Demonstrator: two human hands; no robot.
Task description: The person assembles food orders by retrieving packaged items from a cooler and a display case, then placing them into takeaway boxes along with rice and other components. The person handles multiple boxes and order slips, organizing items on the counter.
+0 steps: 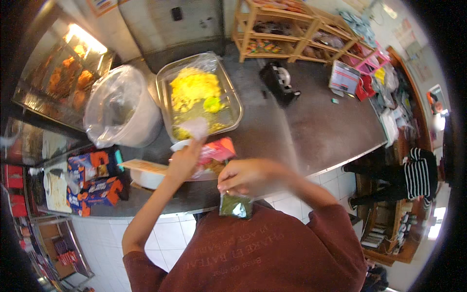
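Note:
My right hand (238, 176), blurred by motion, pinches the top of a small clear plastic bag (236, 206) with dark green contents, which hangs in front of my shirt. My left hand (185, 159) reaches over the near side of the counter. At its fingertips is a pale, translucent piece (195, 128), perhaps plastic, over the near edge of a clear tray (237, 114). Yellow food (192, 87) lies in that tray, with a bright yellow-green item (212, 104) on it. Between my hands sits a red and orange box or packet (219, 150), partly hidden.
A large clear tub (129, 117) lined with plastic stands left of the tray, beside a lit food display (63, 78). Blue and orange boxes (95, 180) lie at the left. A black tape dispenser (279, 82) and wooden shelves (277, 34) stand farther back. A person in stripes (418, 176) is at right.

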